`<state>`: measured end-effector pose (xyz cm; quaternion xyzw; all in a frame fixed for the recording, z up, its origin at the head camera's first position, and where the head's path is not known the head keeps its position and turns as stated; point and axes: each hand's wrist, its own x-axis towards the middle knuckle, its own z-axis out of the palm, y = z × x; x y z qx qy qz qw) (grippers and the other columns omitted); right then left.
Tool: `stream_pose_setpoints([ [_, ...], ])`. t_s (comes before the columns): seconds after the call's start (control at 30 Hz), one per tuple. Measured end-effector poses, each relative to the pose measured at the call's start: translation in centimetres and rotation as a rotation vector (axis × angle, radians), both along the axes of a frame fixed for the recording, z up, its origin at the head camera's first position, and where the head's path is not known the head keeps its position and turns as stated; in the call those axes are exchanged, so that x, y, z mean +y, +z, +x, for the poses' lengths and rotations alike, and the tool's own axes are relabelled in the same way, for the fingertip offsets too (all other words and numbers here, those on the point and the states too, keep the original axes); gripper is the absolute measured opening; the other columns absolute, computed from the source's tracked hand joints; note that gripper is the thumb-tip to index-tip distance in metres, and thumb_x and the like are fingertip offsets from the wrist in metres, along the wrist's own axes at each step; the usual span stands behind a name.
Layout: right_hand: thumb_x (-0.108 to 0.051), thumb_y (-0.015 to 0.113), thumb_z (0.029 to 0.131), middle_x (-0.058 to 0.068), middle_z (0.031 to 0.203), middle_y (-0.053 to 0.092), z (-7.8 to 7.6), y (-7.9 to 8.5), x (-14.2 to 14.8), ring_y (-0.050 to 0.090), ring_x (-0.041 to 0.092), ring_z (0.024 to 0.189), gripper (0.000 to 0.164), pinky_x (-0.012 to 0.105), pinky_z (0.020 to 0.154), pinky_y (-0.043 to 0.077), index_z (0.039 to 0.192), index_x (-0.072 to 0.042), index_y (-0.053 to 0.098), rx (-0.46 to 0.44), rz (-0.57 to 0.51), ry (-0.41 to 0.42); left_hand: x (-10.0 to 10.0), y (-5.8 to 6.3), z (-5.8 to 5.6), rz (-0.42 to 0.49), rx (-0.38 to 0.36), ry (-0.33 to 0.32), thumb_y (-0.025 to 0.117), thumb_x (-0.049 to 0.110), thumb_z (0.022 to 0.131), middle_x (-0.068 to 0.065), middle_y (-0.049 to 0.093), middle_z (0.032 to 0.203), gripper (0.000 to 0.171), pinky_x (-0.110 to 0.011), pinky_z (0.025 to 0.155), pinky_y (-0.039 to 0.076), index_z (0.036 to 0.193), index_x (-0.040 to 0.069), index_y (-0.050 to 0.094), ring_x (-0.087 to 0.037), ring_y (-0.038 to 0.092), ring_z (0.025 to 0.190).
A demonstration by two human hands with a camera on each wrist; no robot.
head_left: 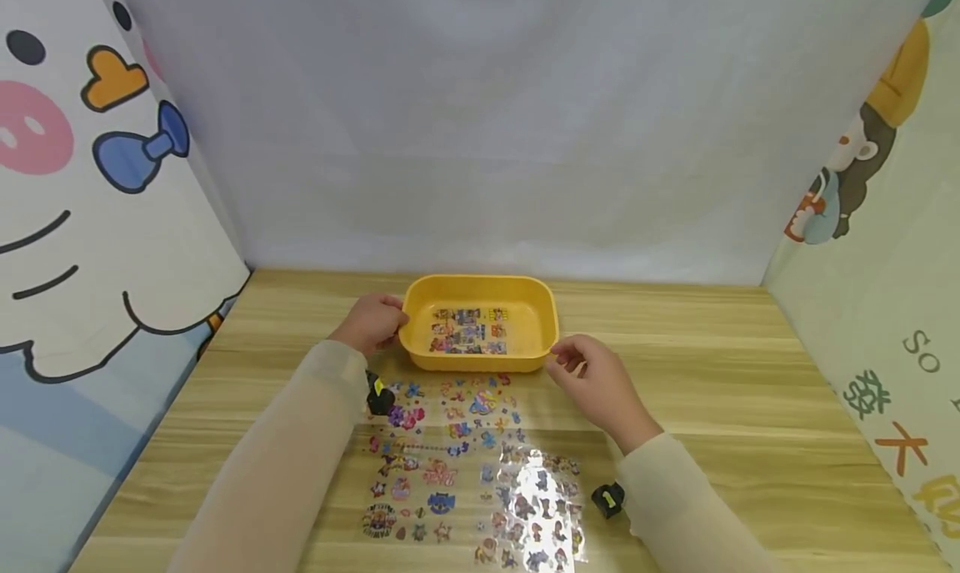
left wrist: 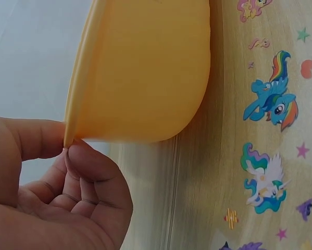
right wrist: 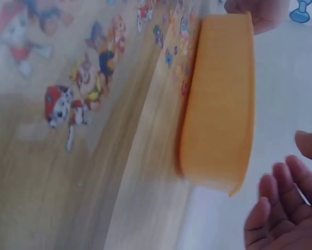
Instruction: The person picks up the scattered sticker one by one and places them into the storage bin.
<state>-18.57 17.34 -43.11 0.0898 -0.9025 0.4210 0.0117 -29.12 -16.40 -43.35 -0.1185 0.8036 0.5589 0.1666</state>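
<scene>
A yellow plastic basin (head_left: 480, 363) stands toward the back of the table, with a clear sticker sheet (head_left: 468, 333) on its floor. Its left rim is pinched between the thumb and fingers of my left hand (head_left: 372, 323), as the left wrist view (left wrist: 83, 177) shows closely. My right hand (head_left: 596, 381) hovers beside the basin's front right corner. In the right wrist view its fingers (right wrist: 288, 192) are loosely bent, apart from the rim, and hold nothing. Several clear sticker sheets with cartoon ponies (left wrist: 273, 104) and puppies (right wrist: 64, 109) lie in front of the basin.
The wood-grain table (head_left: 712, 389) meets a pale cloth backdrop (head_left: 487, 139) behind the basin. Printed cloths (head_left: 75, 223) flank both sides. Glare covers part of the front right sticker sheet (head_left: 536, 506). A black wrist device (head_left: 608, 500) sits by the right sleeve.
</scene>
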Motion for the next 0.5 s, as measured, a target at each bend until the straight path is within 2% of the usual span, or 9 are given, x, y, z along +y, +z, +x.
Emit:
stream_pose_setpoints([
  [0.13,-0.023,0.073,0.097,0.004,0.109,0.065,1.6,-0.1,0.3,0.059,0.021,0.098,0.028,0.042,0.085,0.050,0.118,-0.005,0.069,-0.031,0.084,0.038,0.0,-0.1,0.1,0.000,0.005,0.004,0.056,0.007,0.102,-0.018,0.057,0.120,0.038,-0.035,0.076,0.054,0.139,-0.003,0.052,-0.019,0.054,0.075],
  [0.27,-0.019,0.076,0.094,0.008,0.109,0.066,3.0,-0.3,1.1,0.059,0.022,0.097,0.029,0.044,0.086,0.050,0.117,-0.002,0.069,-0.072,0.123,0.060,0.0,-0.1,0.0,0.001,0.003,0.002,0.056,0.007,0.102,-0.018,0.058,0.119,0.037,-0.032,0.071,0.054,0.138,-0.003,0.052,-0.019,0.054,0.073],
  [0.5,-0.020,0.083,0.088,0.005,0.109,0.064,5.2,-0.7,2.3,0.058,0.021,0.097,0.040,0.044,0.086,0.050,0.120,-0.004,0.068,-0.190,0.158,0.058,0.0,-0.1,0.1,0.020,-0.007,0.016,0.057,0.007,0.102,-0.019,0.057,0.121,0.037,-0.037,0.080,0.055,0.138,-0.002,0.052,-0.020,0.055,0.077],
])
